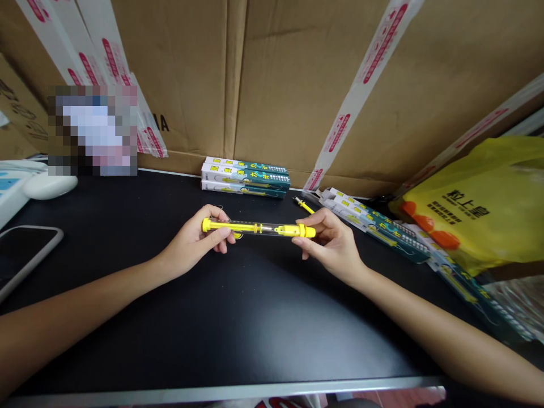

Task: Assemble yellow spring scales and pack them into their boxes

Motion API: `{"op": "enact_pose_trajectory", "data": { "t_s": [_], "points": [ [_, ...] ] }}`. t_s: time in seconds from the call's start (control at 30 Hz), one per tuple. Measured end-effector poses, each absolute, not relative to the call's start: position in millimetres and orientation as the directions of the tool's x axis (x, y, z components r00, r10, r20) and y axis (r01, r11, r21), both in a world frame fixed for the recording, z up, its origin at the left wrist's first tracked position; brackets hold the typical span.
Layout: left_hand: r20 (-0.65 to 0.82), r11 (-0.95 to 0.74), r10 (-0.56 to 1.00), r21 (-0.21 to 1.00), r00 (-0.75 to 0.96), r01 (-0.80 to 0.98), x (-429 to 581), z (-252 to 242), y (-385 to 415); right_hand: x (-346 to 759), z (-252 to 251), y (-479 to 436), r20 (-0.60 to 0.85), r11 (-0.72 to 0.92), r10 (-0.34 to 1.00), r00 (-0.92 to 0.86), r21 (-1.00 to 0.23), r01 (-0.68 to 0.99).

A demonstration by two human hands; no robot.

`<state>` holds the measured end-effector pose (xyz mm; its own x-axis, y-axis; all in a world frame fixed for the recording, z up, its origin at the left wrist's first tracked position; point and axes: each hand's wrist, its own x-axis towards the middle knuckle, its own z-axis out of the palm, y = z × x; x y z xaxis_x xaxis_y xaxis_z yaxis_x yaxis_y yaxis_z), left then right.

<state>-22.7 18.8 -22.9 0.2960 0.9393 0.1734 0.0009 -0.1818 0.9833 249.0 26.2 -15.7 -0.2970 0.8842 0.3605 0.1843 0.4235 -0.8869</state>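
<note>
Mostly see-through tube (267, 229): yellow ends (206, 225), yellow parts (246, 228) inside.

Home or small office, can't tell which: black desk (255, 328), big taped cardboard (280, 79) upright beyond the fingers (217, 235), phone (28, 255) well left of them, printed yellow bag (501, 187) to their right.

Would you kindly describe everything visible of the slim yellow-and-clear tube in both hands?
The slim yellow-and-clear tube looks plastic, with yellow end pieces, yellow parts inside and a silvery section mid-length. It is held nearly level above the black tabletop, the bare left hand gripping one end, the bare right hand the other.
</note>
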Motion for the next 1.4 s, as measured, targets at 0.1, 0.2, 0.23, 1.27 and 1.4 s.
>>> {"op": "enact_pose_trajectory", "data": {
  "t_s": [0.1, 0.2, 0.23, 1.27, 1.4],
  "points": [
    [0.172, -0.182, 0.939, 0.983, 0.297, 0.004, -22.9, -23.8, 19.3, 251.1, -14.9, 27.2, 0.386, 0.454, 0.874, -0.294, -0.865, 0.214],
    [0.17, -0.18, 0.94, 0.984, 0.295, 0.006, -22.5, -23.1, 18.8, 253.1, -12.9, 30.0, 0.503, 0.567, 0.821, -0.269, -0.77, 0.293],
    [0.169, -0.179, 0.941, 0.984, 0.294, 0.005, -22.3, -22.7, 18.6, 253.4, -12.4, 30.9, 0.539, 0.6, 0.799, -0.266, -0.734, 0.318],
    [0.173, -0.187, 0.932, 0.982, 0.317, 0.013, -23.9, -26.5, 19.4, 252.3, -15.5, 29.1, 0.472, 0.546, 0.831, -0.295, -0.794, 0.268],
    [0.174, -0.188, 0.93, 0.982, 0.323, 0.013, -24.7, -27.2, 19.0, 254.0, -13.0, 31.2, 0.572, 0.642, 0.766, -0.292, -0.695, 0.324]
  ]
}}
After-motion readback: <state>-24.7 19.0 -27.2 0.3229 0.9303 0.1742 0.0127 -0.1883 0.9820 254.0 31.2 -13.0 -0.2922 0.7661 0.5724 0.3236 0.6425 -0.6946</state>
